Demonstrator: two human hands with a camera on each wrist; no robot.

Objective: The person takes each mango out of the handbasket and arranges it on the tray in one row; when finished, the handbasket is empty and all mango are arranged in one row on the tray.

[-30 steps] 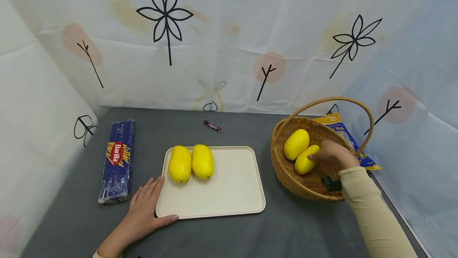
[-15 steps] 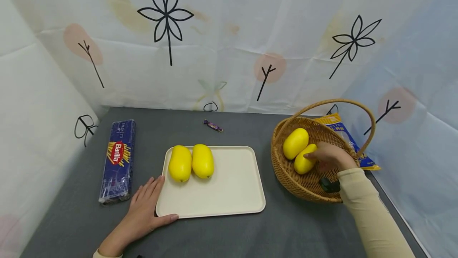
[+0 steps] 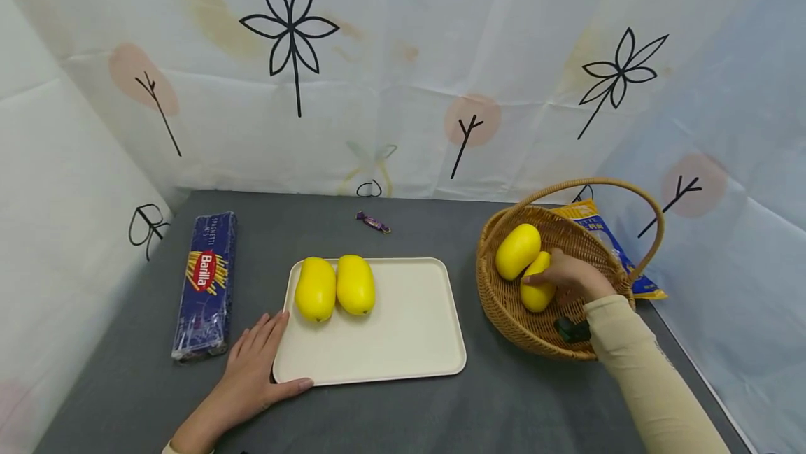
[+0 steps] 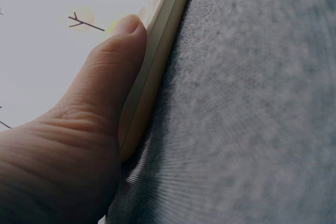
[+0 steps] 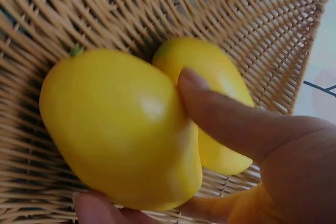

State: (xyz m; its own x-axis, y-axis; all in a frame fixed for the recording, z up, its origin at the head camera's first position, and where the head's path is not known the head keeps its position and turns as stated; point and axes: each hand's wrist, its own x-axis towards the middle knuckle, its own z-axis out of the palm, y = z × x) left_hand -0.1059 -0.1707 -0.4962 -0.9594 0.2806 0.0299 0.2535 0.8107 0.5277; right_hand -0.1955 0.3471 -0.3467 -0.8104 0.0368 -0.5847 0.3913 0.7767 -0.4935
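R grip (image 3: pixel 569 275) is pinching a yellow mango (image 5: pixel 118 124) in the basket (image 3: pixel 494 308), thumb atop & fingers below, w/ a 2nd mango (image 3: pixel 518 251) sitting just beside; it's prob. feeling light, stiff & a bit slippery, so the wide middle's looking best for holding. L grip (image 3: pixel 255 370), fingers straight, is touching the tray's (image 3: pixel 403 335) L edge, w/ two mangoes (image 3: pixel 355 286) lying far-L on it. R fingers are partly hiding under the mango, a blue-yellow pack (image 3: pixel 607 237) is half-vanishing behind the basket, & a dark thing (image 3: pixel 571 330) by the R wrist is staying unclear.
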